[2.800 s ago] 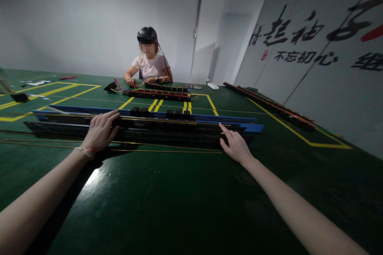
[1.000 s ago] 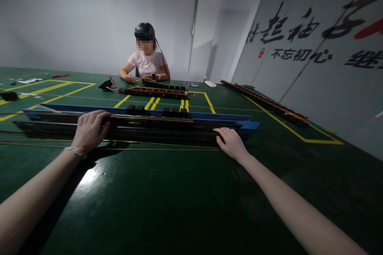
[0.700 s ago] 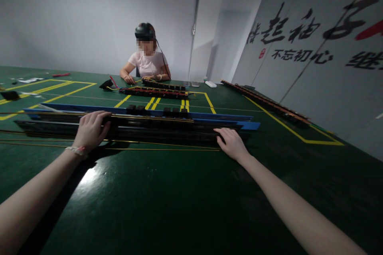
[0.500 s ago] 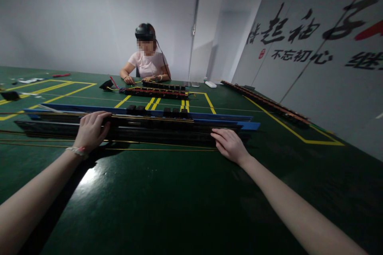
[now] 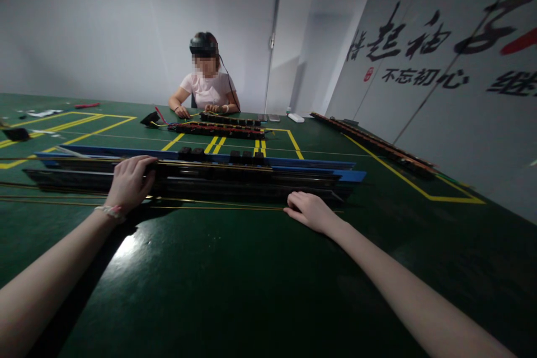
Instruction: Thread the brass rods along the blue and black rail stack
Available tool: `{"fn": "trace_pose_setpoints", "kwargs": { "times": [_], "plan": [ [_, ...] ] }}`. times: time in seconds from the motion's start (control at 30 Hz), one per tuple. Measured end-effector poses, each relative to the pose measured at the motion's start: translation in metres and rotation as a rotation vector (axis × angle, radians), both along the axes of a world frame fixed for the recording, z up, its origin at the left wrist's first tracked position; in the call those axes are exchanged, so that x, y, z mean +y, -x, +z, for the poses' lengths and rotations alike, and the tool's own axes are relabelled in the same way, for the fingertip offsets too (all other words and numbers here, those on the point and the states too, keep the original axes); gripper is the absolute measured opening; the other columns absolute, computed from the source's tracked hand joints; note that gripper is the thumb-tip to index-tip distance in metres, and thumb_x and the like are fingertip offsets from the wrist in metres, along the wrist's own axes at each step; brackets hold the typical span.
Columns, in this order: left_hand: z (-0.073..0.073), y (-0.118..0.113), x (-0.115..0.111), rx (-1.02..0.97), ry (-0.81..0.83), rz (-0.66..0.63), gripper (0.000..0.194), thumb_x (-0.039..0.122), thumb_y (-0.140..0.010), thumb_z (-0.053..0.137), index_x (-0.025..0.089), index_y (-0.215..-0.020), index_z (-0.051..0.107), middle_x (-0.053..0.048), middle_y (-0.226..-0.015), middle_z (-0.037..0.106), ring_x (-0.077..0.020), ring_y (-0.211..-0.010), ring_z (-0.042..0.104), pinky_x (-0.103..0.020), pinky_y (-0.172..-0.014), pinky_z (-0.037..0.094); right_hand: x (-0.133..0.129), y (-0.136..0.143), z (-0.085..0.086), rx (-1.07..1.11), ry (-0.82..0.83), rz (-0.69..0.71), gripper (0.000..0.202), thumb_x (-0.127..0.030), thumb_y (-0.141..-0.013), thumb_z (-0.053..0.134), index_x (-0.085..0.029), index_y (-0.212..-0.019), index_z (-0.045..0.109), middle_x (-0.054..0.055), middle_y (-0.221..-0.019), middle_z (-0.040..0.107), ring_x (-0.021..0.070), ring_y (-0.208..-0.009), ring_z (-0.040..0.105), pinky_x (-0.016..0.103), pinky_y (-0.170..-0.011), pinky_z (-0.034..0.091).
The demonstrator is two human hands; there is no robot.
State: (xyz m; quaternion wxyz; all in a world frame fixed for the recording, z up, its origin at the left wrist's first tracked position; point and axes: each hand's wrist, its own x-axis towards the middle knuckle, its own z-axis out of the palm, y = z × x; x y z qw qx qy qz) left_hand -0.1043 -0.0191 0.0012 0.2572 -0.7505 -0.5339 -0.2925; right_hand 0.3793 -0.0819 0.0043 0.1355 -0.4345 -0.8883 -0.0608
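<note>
Long dark strips [image 5: 235,189] lie side by side across the table, with blue edge strips [image 5: 351,175] and several small black blocks [image 5: 247,158] behind them. My left hand [image 5: 131,180] is curled over the top of the near strips and thin brass-coloured rods, its fingertips hidden behind them. At the right, in front of the strips, my right hand [image 5: 311,212] has its fingers bent and its thumb low, closed at a thin yellow rod [image 5: 235,208] on the table. The exact grip under its fingers is partly hidden.
Across the green table [image 5: 210,291] a person [image 5: 208,89] in a headset works at black strips with wires [image 5: 218,130]. A long strip assembly [image 5: 373,147] lies along the right edge. Yellow tape [image 5: 455,199] marks the tabletop. A red tool [image 5: 87,105] lies far left.
My right hand has come off the near dark strip, moving down and slightly left to the thin rod, its fingers now more curled. My left hand stays in place.
</note>
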Motion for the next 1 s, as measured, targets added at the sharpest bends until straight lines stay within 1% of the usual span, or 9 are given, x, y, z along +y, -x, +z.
{"fn": "trace_pose_setpoints", "kwargs": {
  "times": [0.17,0.37,0.5,0.57,0.63,0.77,0.83,0.9,1.0],
  "plan": [
    [0.000,0.001,0.000,0.005,0.004,-0.007,0.040,0.033,-0.092,0.034,0.013,-0.123,0.048,-0.016,-0.123,0.053,-0.0277,-0.112,0.046,-0.041,-0.096,0.033,0.000,0.001,-0.001,0.001,0.041,-0.026,0.022,-0.036,-0.093,0.049,-0.020,-0.078,0.048,0.000,-0.076,0.057,0.0132,-0.067,0.052,0.025,-0.061,0.036],
    [-0.001,0.000,0.001,-0.003,0.004,0.004,0.039,0.035,-0.092,0.034,0.015,-0.123,0.047,-0.014,-0.123,0.053,-0.0277,-0.113,0.047,-0.041,-0.096,0.033,-0.001,0.003,-0.001,0.007,0.011,-0.046,0.024,-0.036,-0.095,0.044,-0.019,-0.079,0.049,0.001,-0.077,0.059,0.0135,-0.066,0.053,0.026,-0.062,0.036],
    [0.000,0.005,0.001,0.016,0.021,-0.024,0.042,0.039,-0.092,0.037,0.015,-0.125,0.046,-0.014,-0.123,0.053,-0.0277,-0.115,0.047,-0.041,-0.097,0.033,-0.005,0.004,0.001,0.051,-0.026,-0.070,0.025,-0.035,-0.097,0.039,-0.019,-0.081,0.049,0.001,-0.074,0.060,0.0128,-0.062,0.054,0.026,-0.061,0.036],
    [0.003,0.010,0.000,0.061,0.044,-0.062,0.046,0.042,-0.091,0.038,0.014,-0.127,0.044,-0.015,-0.126,0.052,-0.0276,-0.117,0.046,-0.041,-0.099,0.033,-0.006,0.004,0.001,0.094,-0.055,-0.094,0.025,-0.033,-0.098,0.037,-0.019,-0.084,0.051,0.002,-0.075,0.061,0.0121,-0.059,0.054,0.026,-0.059,0.037],
    [0.006,0.015,-0.001,0.113,0.070,-0.094,0.053,0.046,-0.090,0.040,0.013,-0.132,0.041,-0.016,-0.129,0.050,-0.0281,-0.119,0.045,-0.041,-0.100,0.032,-0.007,0.003,0.000,0.129,-0.084,-0.109,0.024,-0.035,-0.097,0.038,-0.019,-0.084,0.052,0.002,-0.077,0.061,0.0117,-0.060,0.054,0.025,-0.057,0.037],
    [0.010,0.023,-0.003,0.182,0.120,-0.110,0.070,0.056,-0.084,0.046,0.014,-0.139,0.034,-0.016,-0.135,0.046,-0.0303,-0.122,0.042,-0.042,-0.104,0.030,-0.007,0.001,-0.002,0.159,-0.161,-0.079,0.030,-0.044,-0.093,0.047,-0.019,-0.076,0.051,0.002,-0.074,0.058,0.0122,-0.061,0.053,0.025,-0.057,0.037],
    [0.011,0.025,-0.002,0.191,0.145,-0.114,0.075,0.057,-0.082,0.049,0.014,-0.141,0.032,-0.016,-0.137,0.044,-0.0311,-0.124,0.041,-0.043,-0.104,0.030,-0.006,0.000,-0.003,0.205,-0.191,-0.084,0.032,-0.045,-0.092,0.047,-0.020,-0.074,0.050,0.002,-0.071,0.056,0.0118,-0.060,0.051,0.025,-0.056,0.037],
    [0.010,0.026,-0.002,0.191,0.157,-0.125,0.078,0.058,-0.081,0.050,0.015,-0.142,0.030,-0.016,-0.139,0.043,-0.0313,-0.125,0.040,-0.043,-0.105,0.030,-0.004,-0.002,-0.004,0.283,-0.212,-0.120,0.033,-0.045,-0.093,0.044,-0.020,-0.073,0.048,0.001,-0.069,0.054,0.0115,-0.058,0.050,0.024,-0.054,0.037],
    [0.009,0.028,-0.001,0.183,0.150,-0.136,0.076,0.057,-0.082,0.050,0.014,-0.142,0.030,-0.016,-0.141,0.041,-0.0306,-0.127,0.040,-0.043,-0.106,0.030,-0.002,-0.005,-0.005,0.387,-0.222,-0.195,0.033,-0.046,-0.093,0.043,-0.021,-0.072,0.046,0.000,-0.066,0.052,0.0113,-0.056,0.048,0.024,-0.052,0.036]
  ]
}}
